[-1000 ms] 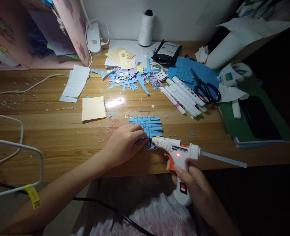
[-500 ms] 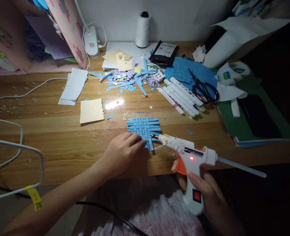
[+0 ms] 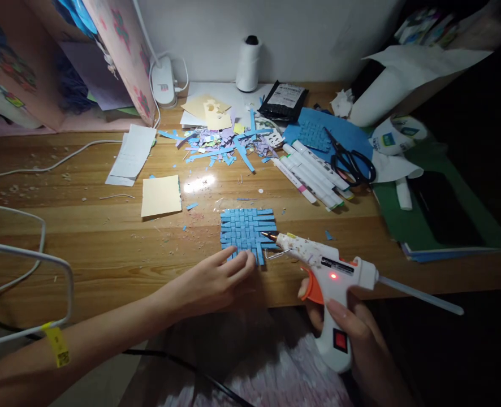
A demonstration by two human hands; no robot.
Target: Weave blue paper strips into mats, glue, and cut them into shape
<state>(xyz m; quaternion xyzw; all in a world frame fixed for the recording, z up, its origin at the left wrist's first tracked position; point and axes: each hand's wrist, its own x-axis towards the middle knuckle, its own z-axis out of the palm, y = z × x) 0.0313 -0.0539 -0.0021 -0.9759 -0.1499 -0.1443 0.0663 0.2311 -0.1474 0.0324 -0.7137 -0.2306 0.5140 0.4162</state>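
Glue gun of white plastic (image 3: 334,294) was clasped in the right hand (image 3: 363,336). The left hand (image 3: 216,280), bent and slightly spread, was at the near edge of a blue mat woven from paper strips (image 3: 242,226), flat on the brown wooden table (image 3: 85,232) by the gun's nozzle. Farther off lay a square cream card (image 3: 162,196).

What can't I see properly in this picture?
Head view:
Near edge of the woven blue paper: partly behind the left hand.
Grip of the glue gun: partly behind the right hand.
Print on the black packet: too small.
Left end of the pink flowered shelf: cut off by the edge.
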